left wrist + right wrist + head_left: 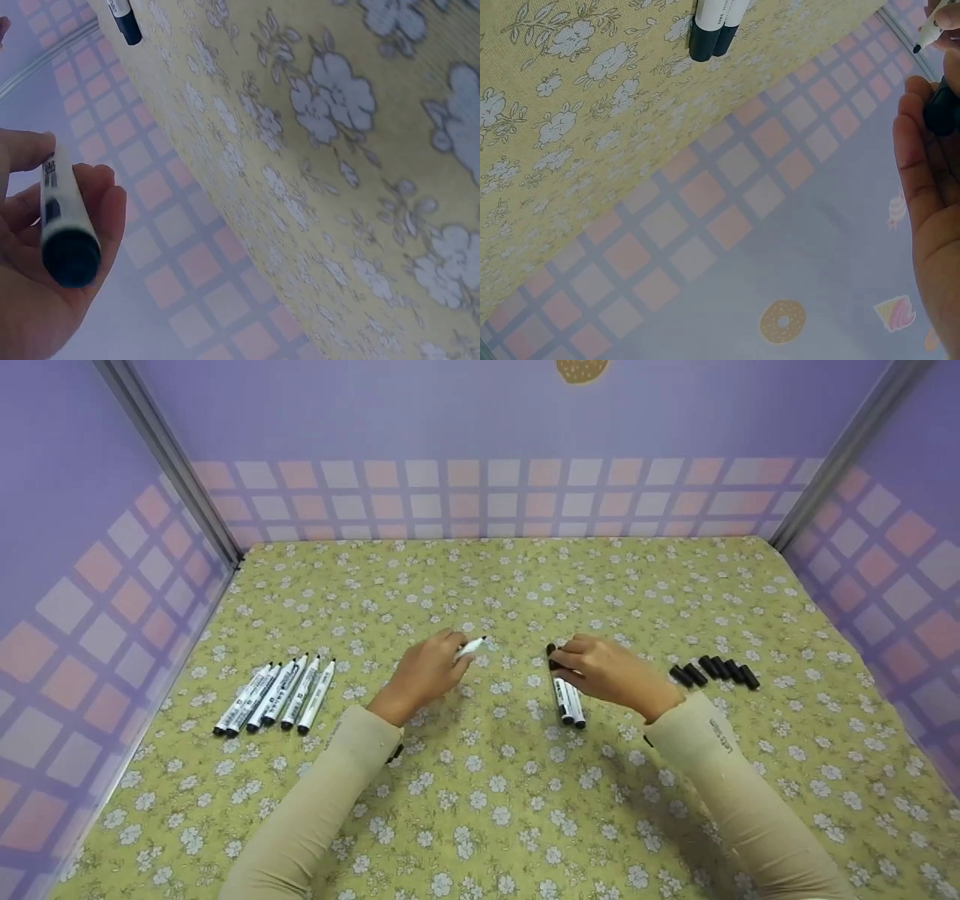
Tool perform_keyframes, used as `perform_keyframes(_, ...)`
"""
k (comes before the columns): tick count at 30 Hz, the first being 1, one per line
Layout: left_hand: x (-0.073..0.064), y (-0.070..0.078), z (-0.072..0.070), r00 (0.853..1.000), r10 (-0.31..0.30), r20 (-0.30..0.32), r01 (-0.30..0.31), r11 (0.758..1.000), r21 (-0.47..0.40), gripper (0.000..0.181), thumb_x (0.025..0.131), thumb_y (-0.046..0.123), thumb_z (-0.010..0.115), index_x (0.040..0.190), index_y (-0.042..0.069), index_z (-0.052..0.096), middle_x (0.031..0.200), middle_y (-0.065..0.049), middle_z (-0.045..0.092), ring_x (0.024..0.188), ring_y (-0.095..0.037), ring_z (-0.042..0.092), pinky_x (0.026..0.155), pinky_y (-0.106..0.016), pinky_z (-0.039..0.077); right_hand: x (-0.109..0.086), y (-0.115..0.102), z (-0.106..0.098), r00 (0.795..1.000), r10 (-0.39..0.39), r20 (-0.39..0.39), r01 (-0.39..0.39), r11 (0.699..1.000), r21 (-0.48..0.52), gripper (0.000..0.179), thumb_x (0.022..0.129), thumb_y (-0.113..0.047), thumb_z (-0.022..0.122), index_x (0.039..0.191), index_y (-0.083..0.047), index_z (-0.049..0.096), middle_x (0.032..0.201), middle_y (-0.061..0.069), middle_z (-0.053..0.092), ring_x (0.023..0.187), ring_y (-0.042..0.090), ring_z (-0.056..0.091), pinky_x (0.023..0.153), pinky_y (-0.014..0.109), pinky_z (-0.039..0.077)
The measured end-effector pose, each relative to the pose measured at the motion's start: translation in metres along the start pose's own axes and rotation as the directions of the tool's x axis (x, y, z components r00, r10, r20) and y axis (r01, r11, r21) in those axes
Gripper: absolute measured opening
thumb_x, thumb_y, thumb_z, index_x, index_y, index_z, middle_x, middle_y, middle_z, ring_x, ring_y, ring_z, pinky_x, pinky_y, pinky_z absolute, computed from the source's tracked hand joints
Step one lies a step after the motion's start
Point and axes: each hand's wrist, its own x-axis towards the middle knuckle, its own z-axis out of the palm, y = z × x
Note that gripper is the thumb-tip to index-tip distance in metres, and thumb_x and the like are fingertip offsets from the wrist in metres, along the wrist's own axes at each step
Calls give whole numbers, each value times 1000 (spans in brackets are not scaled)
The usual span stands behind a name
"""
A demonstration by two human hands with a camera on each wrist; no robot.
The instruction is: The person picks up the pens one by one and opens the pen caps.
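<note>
My left hand (429, 669) holds a white marker (470, 648) between thumb and fingers, its dark nib bare and pointing up and right. In the left wrist view, the black rear end of this marker (69, 251) faces the camera. A black marker cap (940, 112) is pinched by the fingers of my right hand (609, 671). Below that hand, two white markers (568, 701) lie side by side on the cloth; the hand partly hides their upper ends in the head view.
Several uncapped markers (281, 694) lie in a slanted row at the left. Several loose black caps (720, 669) lie at the right. Flowered yellow cloth (480, 810) covers the table, with checkered purple walls (480, 427) at the back and both sides.
</note>
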Motion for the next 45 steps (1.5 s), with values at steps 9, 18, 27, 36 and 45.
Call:
perform_keyframes(9, -11, -18, -8, 992, -119, 31, 121, 991, -65, 22, 98, 20, 56, 105, 1, 65, 97, -12, 64, 67, -16, 56, 58, -31, 46, -2, 0, 0, 1000, 2, 27, -2, 1000, 7, 15, 91, -11, 66, 102, -2, 71, 87, 8, 67, 75, 17, 62, 64, 27, 53)
perform_keyframes(18, -20, -34, -14, 977, -209, 49, 211, 976, -61, 24, 97, 20, 57, 107, -1, 64, 99, -14, 61, 66, -17, 56, 57, -32, 46, -3, -2, 1, 1000, -5, 31, 5, 1000, 3, 17, 90, -11, 67, 102, 0, 72, 88, 9, 68, 76, 18, 64, 65, 27, 54)
perform_keyframes(27, -31, -54, -21, 943, -316, 101, 324, 943, -71, 25, 97, 19, 58, 107, -3, 64, 97, -16, 62, 57, -16, 50, 51, -30, 41, -5, -1, 1, 1000, -22, 9, 22, 1000, -2, 17, 88, -11, 69, 101, 0, 72, 87, 9, 67, 73, 18, 64, 63, 27, 54)
perform_keyframes(36, -42, -78, -29, 904, -403, 143, 416, 907, -70, 34, 97, 20, 57, 115, -9, 61, 101, -23, 64, 53, -14, 49, 52, -30, 41, -7, 0, 4, 1000, -22, 5, 22, 999, 23, 16, 88, -10, 69, 100, 0, 72, 85, 9, 67, 72, 17, 64, 62, 27, 54)
perform_keyframes(45, -55, -95, -37, 862, -481, 163, 494, 868, -51, 39, 98, 21, 56, 124, -8, 53, 102, -24, 62, 58, -17, 51, 58, -33, 43, -7, 0, 4, 1000, -20, 21, 20, 1000, 0, 18, 89, -12, 69, 102, 0, 72, 87, 10, 68, 73, 17, 65, 64, 27, 55)
